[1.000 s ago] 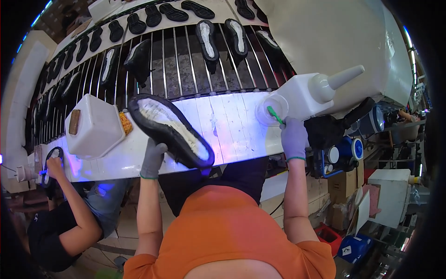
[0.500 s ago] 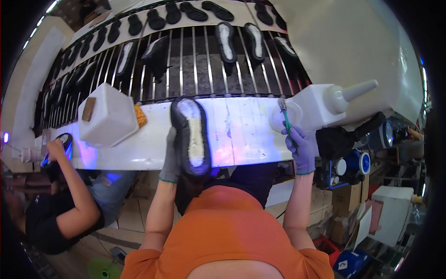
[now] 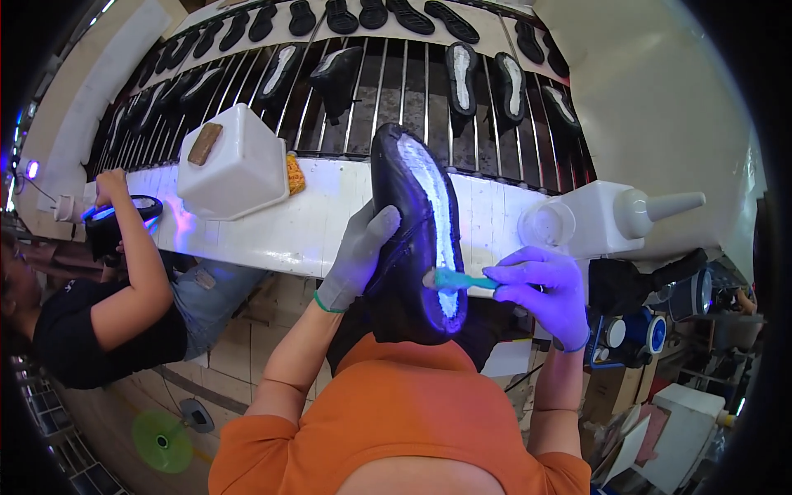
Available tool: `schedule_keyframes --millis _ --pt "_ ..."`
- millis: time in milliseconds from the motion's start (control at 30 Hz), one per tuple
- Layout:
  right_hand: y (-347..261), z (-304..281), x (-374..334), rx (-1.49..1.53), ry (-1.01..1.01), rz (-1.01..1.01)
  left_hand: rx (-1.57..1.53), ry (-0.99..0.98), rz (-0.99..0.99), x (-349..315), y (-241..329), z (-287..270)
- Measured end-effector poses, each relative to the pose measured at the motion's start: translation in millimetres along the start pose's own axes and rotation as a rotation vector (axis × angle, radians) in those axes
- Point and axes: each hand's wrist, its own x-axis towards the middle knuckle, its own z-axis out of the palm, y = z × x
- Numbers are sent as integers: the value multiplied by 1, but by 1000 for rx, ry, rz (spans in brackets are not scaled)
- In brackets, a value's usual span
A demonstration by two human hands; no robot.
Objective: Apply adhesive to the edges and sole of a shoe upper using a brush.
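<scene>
My left hand (image 3: 355,257), in a grey glove with a green cuff, is closed on the side of a black shoe (image 3: 402,224). The shoe's underside faces up, toe away from me and leaning left, with a whitish strip down its middle. In my gloved right hand (image 3: 546,290), lit violet, is a small brush (image 3: 464,280) with a green handle like a toothbrush. Its bristle head lies over the heel part of the underside, at the strip's left side. Beyond this hand a round white dish (image 3: 544,226) stands beside a white spouted bottle (image 3: 596,213) lying on its side.
A rack of metal rods (image 3: 402,78) behind the white ledge (image 3: 272,247) carries several upturned shoes. Black soles (image 3: 341,16) line the board beyond. Left stand a white container (image 3: 231,169) with a brown block on it, an orange sponge (image 3: 294,174) and a co-worker (image 3: 107,318) handling another shoe.
The brush has moved from the dish down and left onto the shoe. My left hand has tilted and turned the shoe. The whole view has shifted, and the rack's shoes appear further right.
</scene>
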Motion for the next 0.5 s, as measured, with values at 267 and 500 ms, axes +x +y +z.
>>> schedule_keyframes --millis 267,500 --pt "5 4 18 -100 155 54 143 -80 79 -1 1 2" --pt "8 -1 36 -117 204 -18 211 -116 114 -6 8 12"
